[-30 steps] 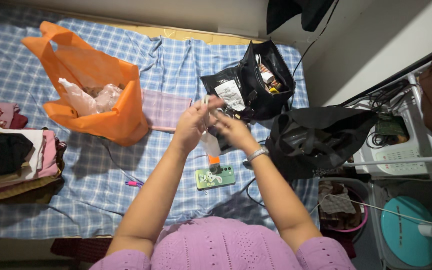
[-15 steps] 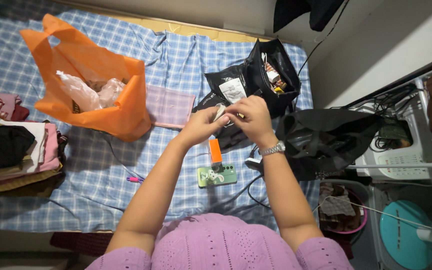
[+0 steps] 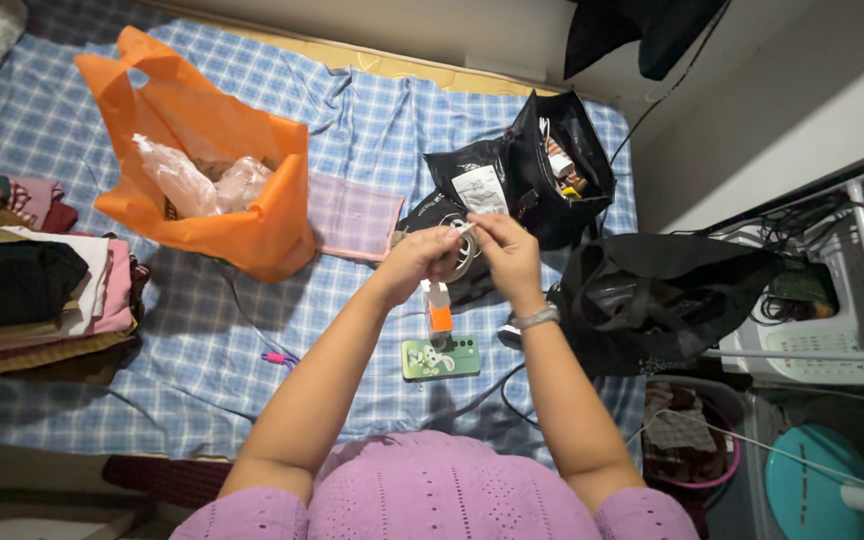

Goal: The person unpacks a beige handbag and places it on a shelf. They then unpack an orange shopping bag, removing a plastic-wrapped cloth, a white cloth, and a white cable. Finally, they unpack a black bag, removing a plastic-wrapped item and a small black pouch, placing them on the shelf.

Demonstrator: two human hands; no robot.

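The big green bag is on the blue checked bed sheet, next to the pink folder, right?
Not quite: the head view shows the big bag is orange, not green. It does sit on the blue checked bed sheet, next to the pink folder.

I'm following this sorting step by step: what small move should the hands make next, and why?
Probably keep winding: both the left hand and the right hand pinch a coiled white cable, while its orange-tipped end hangs loose above the phone.

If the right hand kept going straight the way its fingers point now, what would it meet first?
Probably the left hand: the right hand points left at it, both pinching a small whitish coiled item. Beyond lies the pink checked cloth, though depth is unclear.
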